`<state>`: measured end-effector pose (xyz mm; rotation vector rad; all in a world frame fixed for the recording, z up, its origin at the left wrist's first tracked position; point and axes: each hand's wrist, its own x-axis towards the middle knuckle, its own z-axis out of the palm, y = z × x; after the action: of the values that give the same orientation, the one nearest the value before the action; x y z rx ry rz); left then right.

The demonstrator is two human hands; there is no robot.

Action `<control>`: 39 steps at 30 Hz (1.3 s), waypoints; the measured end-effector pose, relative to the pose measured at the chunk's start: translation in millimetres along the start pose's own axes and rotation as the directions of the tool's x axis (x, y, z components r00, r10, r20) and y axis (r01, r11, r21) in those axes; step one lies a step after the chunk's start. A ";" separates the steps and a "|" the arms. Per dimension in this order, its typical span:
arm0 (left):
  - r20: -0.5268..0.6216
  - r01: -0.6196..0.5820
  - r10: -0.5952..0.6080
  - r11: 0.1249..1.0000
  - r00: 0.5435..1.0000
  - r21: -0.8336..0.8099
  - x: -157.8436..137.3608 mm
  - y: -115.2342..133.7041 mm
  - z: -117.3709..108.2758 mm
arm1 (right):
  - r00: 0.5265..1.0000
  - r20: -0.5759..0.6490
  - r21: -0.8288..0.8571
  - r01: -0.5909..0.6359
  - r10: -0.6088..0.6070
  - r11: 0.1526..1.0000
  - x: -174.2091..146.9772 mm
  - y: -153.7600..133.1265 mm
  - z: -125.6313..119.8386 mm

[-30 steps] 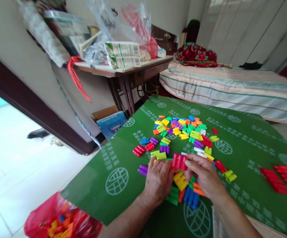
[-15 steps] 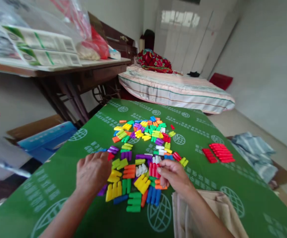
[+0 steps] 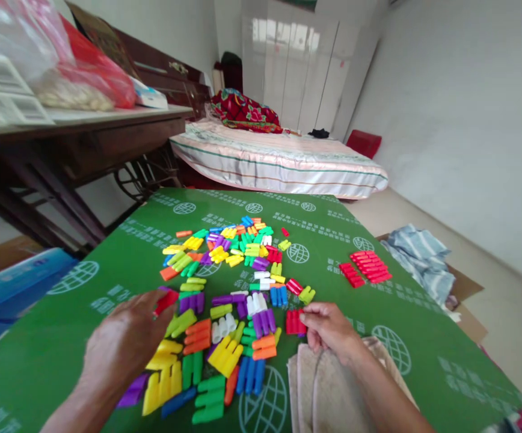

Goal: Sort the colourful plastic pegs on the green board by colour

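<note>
My left hand (image 3: 123, 334) is at the left of a spread of colored plastic pieces. Its fingers are closed on a small red piece (image 3: 167, 300), partly covered by them. Between the thumb and fingers of my right hand (image 3: 333, 331) is the edge of a red piece of joined, round-ended tubes (image 3: 293, 322). Close by lie a purple piece (image 3: 264, 323), a white piece (image 3: 256, 304) and an orange piece (image 3: 264, 347). Yellow pieces (image 3: 226, 356) and a blue piece (image 3: 251, 376) lie nearer to me.
All of it lies on a green printed board (image 3: 333, 385). Red pieces are lined up in a group (image 3: 371, 266) at the right. A folded beige cloth (image 3: 315, 391) lies under my right forearm. Beyond are a bed (image 3: 279, 159) and, at the left, a sewing-machine table (image 3: 107, 123).
My right hand has drawn the red piece rightward, away from the white and orange pieces. My left hand has moved left and nearer with a red piece. The view has turned right.
</note>
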<state>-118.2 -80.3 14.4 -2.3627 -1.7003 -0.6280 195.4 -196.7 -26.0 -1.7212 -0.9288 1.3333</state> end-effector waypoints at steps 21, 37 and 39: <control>0.703 0.700 0.034 0.076 0.710 -0.710 -36.0 141.9 -6.4 | 0.636 0.291 -0.703 0.649 -0.715 0.291 -46.9 -31.1 24.2; 0.744 0.706 0.161 0.239 0.648 -0.667 -37.0 161.5 -4.6 | 0.634 0.465 -0.765 0.639 -0.618 0.080 -48.5 -30.7 -6.5; 0.738 0.696 0.155 0.253 0.657 -0.672 -36.8 161.4 -5.8 | 0.651 0.453 -0.778 0.622 -0.609 0.086 -44.7 -29.4 -21.0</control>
<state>21.5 -169.0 21.7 -3.4167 -2.7584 -1.2213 204.5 -225.6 22.8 -1.5693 -2.3987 0.1083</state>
